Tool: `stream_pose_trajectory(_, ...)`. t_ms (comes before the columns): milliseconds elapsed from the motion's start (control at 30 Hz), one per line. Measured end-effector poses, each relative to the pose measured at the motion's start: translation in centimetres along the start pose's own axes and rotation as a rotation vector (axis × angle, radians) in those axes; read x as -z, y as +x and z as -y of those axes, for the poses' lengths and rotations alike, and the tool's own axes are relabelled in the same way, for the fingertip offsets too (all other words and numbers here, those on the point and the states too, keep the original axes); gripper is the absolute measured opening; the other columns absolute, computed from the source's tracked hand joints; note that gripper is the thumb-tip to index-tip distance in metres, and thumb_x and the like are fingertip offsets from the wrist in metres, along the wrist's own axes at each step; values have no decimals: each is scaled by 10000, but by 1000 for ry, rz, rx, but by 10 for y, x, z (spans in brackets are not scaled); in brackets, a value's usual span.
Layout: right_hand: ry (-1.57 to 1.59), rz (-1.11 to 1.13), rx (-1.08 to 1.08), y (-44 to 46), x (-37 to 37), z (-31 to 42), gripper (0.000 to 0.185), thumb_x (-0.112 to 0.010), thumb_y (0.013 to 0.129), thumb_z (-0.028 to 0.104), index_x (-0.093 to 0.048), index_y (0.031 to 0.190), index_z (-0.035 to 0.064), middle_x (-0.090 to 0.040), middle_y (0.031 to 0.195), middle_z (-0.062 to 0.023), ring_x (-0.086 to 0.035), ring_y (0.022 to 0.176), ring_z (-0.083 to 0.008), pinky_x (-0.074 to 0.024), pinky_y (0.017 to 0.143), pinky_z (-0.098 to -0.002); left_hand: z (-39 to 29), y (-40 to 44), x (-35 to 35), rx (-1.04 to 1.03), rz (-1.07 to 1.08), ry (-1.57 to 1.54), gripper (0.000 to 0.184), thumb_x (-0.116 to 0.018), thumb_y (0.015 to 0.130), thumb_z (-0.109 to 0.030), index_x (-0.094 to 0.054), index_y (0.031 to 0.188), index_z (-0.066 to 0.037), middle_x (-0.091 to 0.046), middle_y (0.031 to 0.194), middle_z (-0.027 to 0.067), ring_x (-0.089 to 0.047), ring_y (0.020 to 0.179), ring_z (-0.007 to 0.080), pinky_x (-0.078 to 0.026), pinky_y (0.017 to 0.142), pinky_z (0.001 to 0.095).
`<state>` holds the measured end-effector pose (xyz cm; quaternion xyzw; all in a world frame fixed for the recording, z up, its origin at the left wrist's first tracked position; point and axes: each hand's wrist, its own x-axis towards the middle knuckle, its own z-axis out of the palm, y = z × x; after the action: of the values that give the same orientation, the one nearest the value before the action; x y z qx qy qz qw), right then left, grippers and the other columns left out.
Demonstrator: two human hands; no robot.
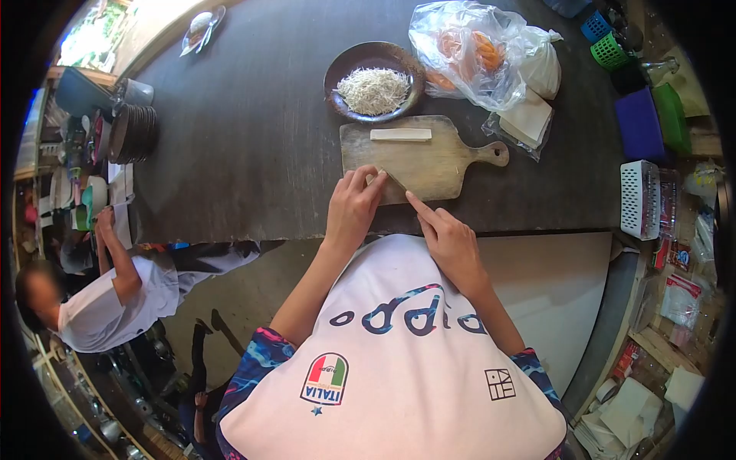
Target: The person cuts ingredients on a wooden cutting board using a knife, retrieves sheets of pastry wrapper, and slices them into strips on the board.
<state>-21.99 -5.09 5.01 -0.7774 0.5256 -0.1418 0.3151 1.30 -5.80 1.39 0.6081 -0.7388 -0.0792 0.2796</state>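
A wooden cutting board [437, 161] with its handle to the right lies near the table's front edge. Across its upper part rests a pale rectangular strip [400, 135]. My left hand [357, 201] is at the board's lower left, its fingertips pressed together on something small that I cannot make out. Closed around a knife, my right hand [451, 241] is at the board's front edge with the index finger stretched along the tool. The thin knife blade [396, 182] points toward my left fingertips. Behind the board, a dark round bowl [337, 67] holds thin whitish shreds [373, 90].
Clear plastic bags [491, 54] with orange items stand at the back right, beside a packet of pale sheets [527, 119]. Stacked dark plates [132, 134] are at the left. Another person [115, 299] is at the far left. Baskets and shelves line the right.
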Motion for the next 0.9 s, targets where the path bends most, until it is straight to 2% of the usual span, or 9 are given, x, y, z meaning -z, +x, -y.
stream_pose_trajectory(467, 7, 21, -17, -2, 4, 5, 600, -642, 1107, 201, -541, 1658, 416, -618, 829, -137, -715, 736, -375, -598, 709, -522, 1, -2, 0, 2, -2, 0, 430, -792, 893, 20, -771, 1304, -104, -687, 1231, 47, -651, 937, 253, -586, 848, 416)
stream_pose_trajectory(633, -49, 44, -1, -1, 3, 2, 619, -625, 1111, 187, -514, 1676, 415, -632, 827, -150, -728, 730, -392, -611, 698, -536, -1, -1, -1, 2, -1, 12, 370, -790, 915, -24, -773, 1281, -80, -672, 1208, 44, -650, 965, 255, -561, 873, 426)
stream_pose_trajectory(900, -185, 20, 40, 17, -14, 4, 645, -628, 1104, 177, -489, 1691, 405, -646, 826, -149, -750, 709, -380, -633, 671, -523, 0, 0, -2, -2, -13, 48, 404, -800, 884, 5, -779, 1278, -79, -694, 1219, 32, -656, 950, 246, -576, 879, 411)
